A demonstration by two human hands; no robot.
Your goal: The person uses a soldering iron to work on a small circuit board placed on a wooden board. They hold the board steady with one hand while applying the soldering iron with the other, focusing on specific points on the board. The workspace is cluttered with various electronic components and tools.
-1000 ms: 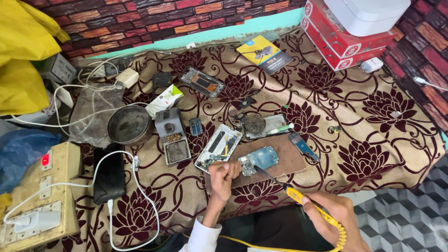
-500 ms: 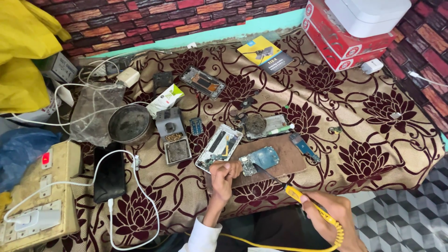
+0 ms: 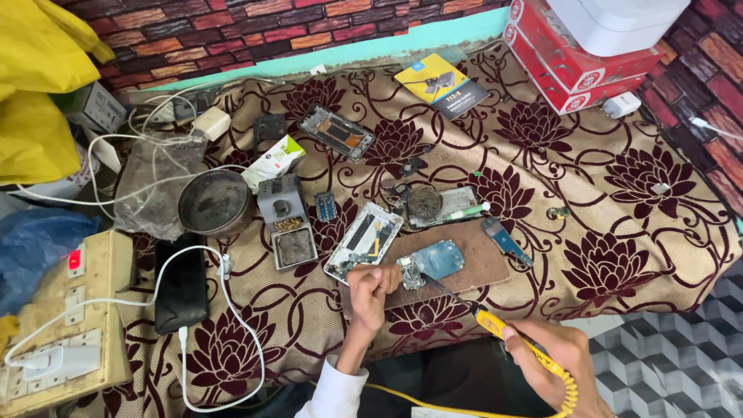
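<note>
Far edge: flat yellow-and-dark packet (image 3: 439, 83); right corner, stacked red boxes (image 3: 576, 66) under a white box (image 3: 619, 19). Left of centre: small green-and-white carton (image 3: 272, 162) by the metal bowl (image 3: 214, 202); dark-screened phone (image 3: 181, 285) lies flat.

Round metal bowl (image 3: 214, 203), black phone (image 3: 180, 286) charging — red boxes (image 3: 576, 66) behind.

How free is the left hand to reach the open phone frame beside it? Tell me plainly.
Probably yes. The left hand rests at the edge of the wooden board, right below the open phone frame, with nothing lying between them.
</note>
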